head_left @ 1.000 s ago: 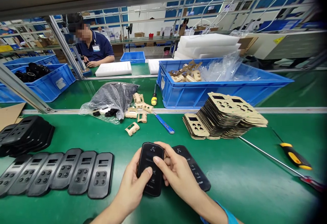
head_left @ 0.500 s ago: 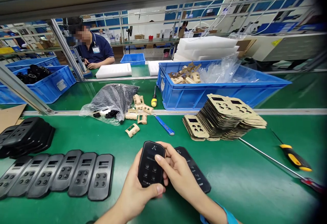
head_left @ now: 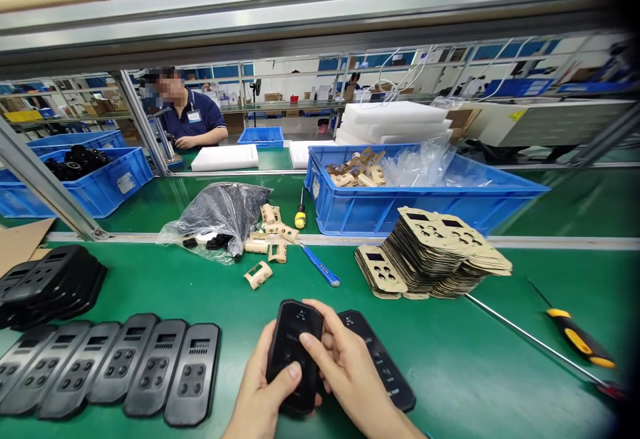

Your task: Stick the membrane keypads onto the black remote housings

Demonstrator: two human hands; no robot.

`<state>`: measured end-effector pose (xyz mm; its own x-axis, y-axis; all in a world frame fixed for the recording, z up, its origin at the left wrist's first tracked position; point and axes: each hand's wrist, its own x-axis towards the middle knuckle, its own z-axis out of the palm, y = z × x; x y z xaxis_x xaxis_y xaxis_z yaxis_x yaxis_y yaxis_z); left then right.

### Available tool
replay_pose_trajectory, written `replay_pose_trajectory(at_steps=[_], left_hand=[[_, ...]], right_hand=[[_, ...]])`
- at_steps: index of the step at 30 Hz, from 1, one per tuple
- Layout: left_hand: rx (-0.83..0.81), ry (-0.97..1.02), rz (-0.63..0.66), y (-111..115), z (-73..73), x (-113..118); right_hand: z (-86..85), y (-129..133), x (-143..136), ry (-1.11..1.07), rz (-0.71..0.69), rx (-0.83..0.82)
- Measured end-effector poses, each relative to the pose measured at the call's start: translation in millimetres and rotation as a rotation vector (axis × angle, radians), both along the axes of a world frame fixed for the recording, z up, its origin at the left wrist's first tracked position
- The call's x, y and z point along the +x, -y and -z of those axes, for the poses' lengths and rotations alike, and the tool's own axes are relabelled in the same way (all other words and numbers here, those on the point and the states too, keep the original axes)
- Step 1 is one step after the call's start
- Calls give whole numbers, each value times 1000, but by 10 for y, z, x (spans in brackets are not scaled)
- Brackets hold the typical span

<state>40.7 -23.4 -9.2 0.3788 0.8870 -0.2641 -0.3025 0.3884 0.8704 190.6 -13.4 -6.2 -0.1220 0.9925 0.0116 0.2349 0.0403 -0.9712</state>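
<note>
Between my hands is a black remote-style panel (head_left: 296,322) with a glossy face, small printed marks and round button spots. My left hand (head_left: 260,382) wraps its left side, thumb pressed on the lower face. My right hand (head_left: 350,365) grips the right edge, its thumb on the middle of the face. A similar black panel (head_left: 387,362) lies on the green table, partly hidden behind my right hand. Left of my hands, several black housings (head_left: 193,375) with four-button groups lie overlapping in a row.
More black housings (head_left: 60,279) are stacked at far left. Beige-backed panel sheets (head_left: 440,245) stand piled at right, near a yellow-black screwdriver (head_left: 580,339). A blue cutter (head_left: 320,265), beige plastic parts (head_left: 259,275), a plastic bag (head_left: 220,215) and a blue bin (head_left: 425,205) lie beyond. A co-worker (head_left: 193,115) sits opposite.
My left thumb has moved from the panel's bottom edge up onto its face. My right thumb stays on the face. The camera has tilted up, so everything appears lower.
</note>
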Motion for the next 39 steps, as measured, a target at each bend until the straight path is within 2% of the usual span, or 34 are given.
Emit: replay_pose_trajectory(at_steps=[3,7,9,12,17,22,25,30,36,39], left_hand=[[20,-1,4,3,70,3],[181,-64,-9,-21,92,-29],[154,-98,-24,-46,68,-54],[67,-142,-119,-73,19,-74],[62,-163,-136,-63,-20,-67],[74,-183,-134,-64,-16,-70],[92,-187,-128,-79,9,-76],[146,-172,-128,-109,112,-95],[192,-171,-103,-180,173,-157],[205,-141,-116,-215,108,-176]], right_hand=[[-14,-57,30,-45,-31,-22],[-190,-214,282,-105,-62,-54],[-303,-269,506,1,-109,-63],[-398,-262,838,177,-172,-109],[-299,-216,1122,365,-108,-73],[-167,-380,1259,638,124,153],[-109,-469,1300,792,217,239],[-113,-502,1298,893,255,327],[-379,-455,1097,731,354,463],[-498,-407,833,595,256,460]])
